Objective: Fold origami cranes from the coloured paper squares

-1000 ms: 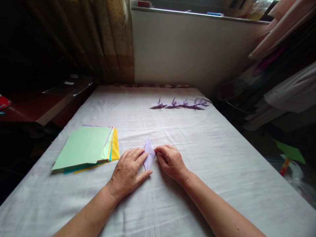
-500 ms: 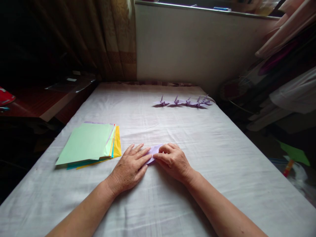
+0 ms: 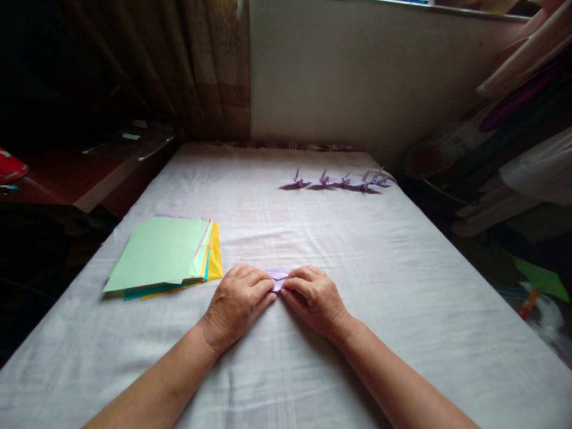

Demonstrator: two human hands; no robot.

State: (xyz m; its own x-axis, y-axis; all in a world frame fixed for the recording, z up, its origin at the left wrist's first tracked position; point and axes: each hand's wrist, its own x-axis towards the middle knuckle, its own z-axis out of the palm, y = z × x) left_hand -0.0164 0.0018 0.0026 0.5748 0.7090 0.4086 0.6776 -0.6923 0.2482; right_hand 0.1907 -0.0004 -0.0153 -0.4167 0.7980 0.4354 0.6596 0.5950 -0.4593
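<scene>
Head view shows both your hands low on the white-covered bench [image 3: 402, 286], meeting at a small folded lilac paper [image 3: 277, 274]. Your left hand [image 3: 236, 304] lies palm down with its fingers curled inward, the fingertips [image 3: 267, 286] pressing on the paper's left edge. Your right hand [image 3: 315, 298] mirrors it from the other side, fingers bent and tips on the paper's right edge. Neither grip is wrapped around anything; both are half-curled, pinning the paper flat against the cloth, and only the paper's top point shows between the knuckles. Whether a thumb is tucked under the paper cannot be told.

From the paper, a stack of coloured sheets [image 3: 165, 253], pale green on top with yellow and teal edges showing, lies at about 10 o'clock, near your left hand but apart from it. At about 1 o'clock, well apart, a row of lilac paper cranes [image 3: 339, 180] stands near the far edge of the bench.
</scene>
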